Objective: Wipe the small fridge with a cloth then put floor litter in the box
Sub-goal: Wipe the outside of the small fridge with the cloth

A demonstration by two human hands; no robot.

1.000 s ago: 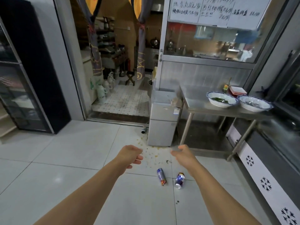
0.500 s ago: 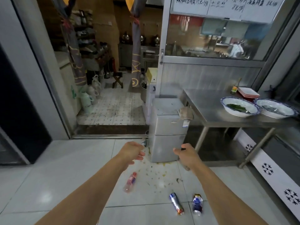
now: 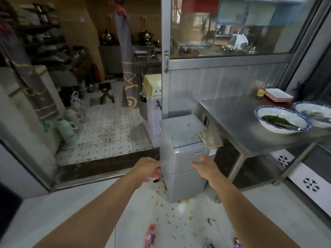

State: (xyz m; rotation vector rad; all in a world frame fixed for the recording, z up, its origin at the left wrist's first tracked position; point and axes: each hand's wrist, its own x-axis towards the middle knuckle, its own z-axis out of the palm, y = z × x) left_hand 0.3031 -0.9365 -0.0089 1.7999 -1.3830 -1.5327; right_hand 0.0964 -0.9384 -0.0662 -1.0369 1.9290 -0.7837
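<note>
Straight ahead, at twelve o'clock, the small fridge [image 3: 182, 158] stands on the pale floor [image 3: 71, 208], its right side tucked against the steel table [image 3: 250, 122]. A crumpled cloth [image 3: 211, 136] lies at the fridge top's right edge, draped between fridge and table. Both bare arms reach forward. The left hand [image 3: 146, 169] hangs at about eleven o'clock beside the fridge's left front corner, fingers loosely curled and holding nothing. The right hand [image 3: 206, 165] hovers at one o'clock in front of the upper door, fingers relaxed and spread, also with nothing in it; the blur makes it hard to tell whether it touches the door.

Scattered crumbs [image 3: 170, 208] dot the tiles at the fridge's foot. A red-labelled plastic bottle [image 3: 150, 236] lies at six o'clock, and parts of two cans [image 3: 237, 243] show at five o'clock at the lower edge. On the table at two o'clock sit two blue-rimmed bowls [image 3: 281, 119], one with greens.
</note>
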